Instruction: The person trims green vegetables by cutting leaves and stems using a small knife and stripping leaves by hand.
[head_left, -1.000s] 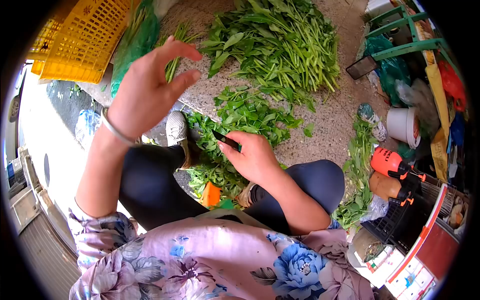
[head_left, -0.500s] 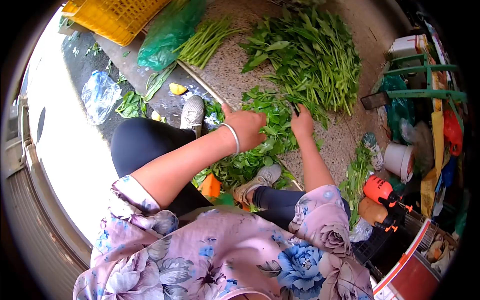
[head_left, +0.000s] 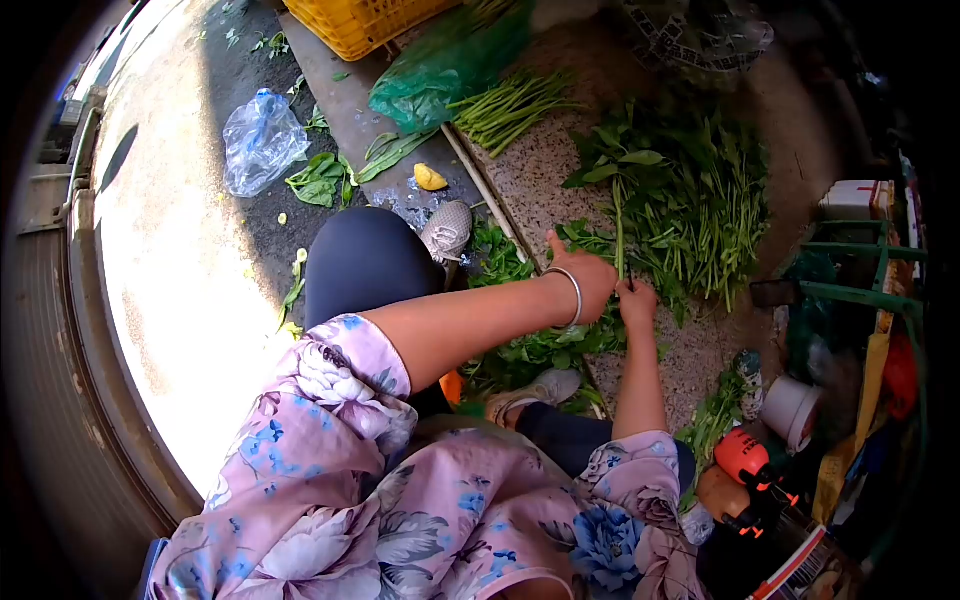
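My left hand (head_left: 588,287), with a silver bangle at the wrist, is closed at the lower end of a leafy green stem (head_left: 619,225) that points away from me. Its thumb sticks out to the left. Touching the same stem end, my right hand (head_left: 637,303) is closed around a small dark tool, mostly hidden by the fingers. Just beyond lies a big heap of leafy greens (head_left: 715,205) with long stems. Loose leaves (head_left: 535,352) are piled below my hands, between my feet.
A bundle of bare stems (head_left: 515,110) lies beside a green plastic bag (head_left: 420,95) and a yellow crate (head_left: 365,22). At left are a clear plastic bag (head_left: 262,145) and a yellow scrap (head_left: 430,178). A red spray bottle (head_left: 742,456), a pale bucket (head_left: 790,412) and a green metal frame (head_left: 850,292) stand right.
The view has swung, so the scene sits differently in frame. My hands have come together, and a single leafy stem now stands out between them.
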